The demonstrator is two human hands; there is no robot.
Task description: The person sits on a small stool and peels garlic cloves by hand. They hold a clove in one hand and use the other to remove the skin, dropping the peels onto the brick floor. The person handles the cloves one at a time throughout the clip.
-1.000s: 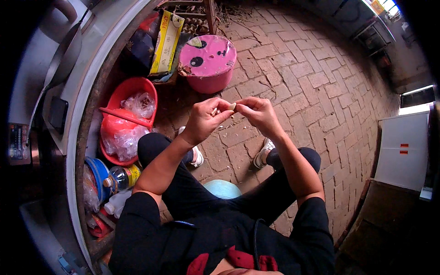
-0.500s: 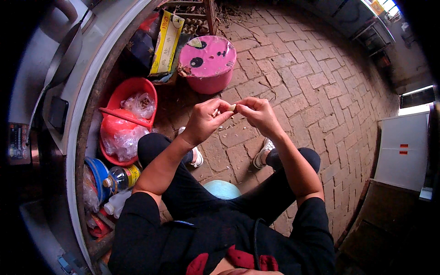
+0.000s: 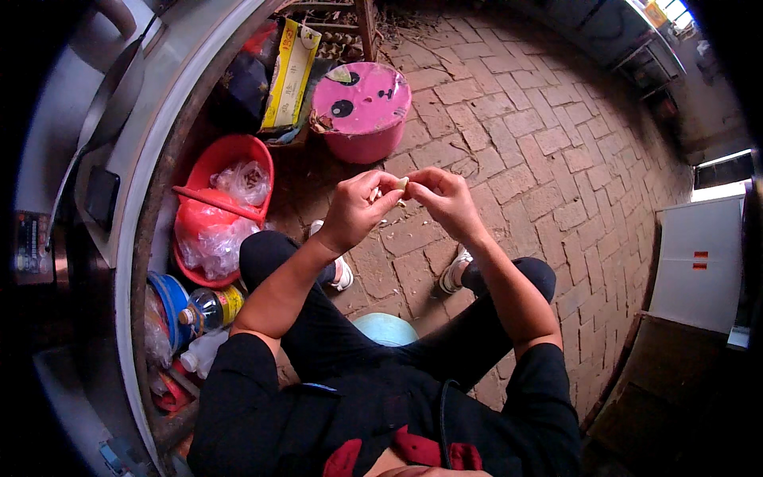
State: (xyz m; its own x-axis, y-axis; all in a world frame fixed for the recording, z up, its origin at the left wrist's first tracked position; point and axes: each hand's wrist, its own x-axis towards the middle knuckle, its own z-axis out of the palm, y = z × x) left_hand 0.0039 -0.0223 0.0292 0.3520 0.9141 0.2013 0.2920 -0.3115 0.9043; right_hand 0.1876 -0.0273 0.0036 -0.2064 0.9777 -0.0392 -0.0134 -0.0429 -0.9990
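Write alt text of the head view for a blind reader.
A bare left hand pinches a small pale piece, and the right hand meets it, above a brick floor. Beyond the hands stands a round pink tub with a cartoon face on top; to the left, a red basket holds plastic bags.

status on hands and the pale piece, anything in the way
Left hand pinching pale piece. Right hand at its right end. Nothing seen blocking; pink tub beyond.
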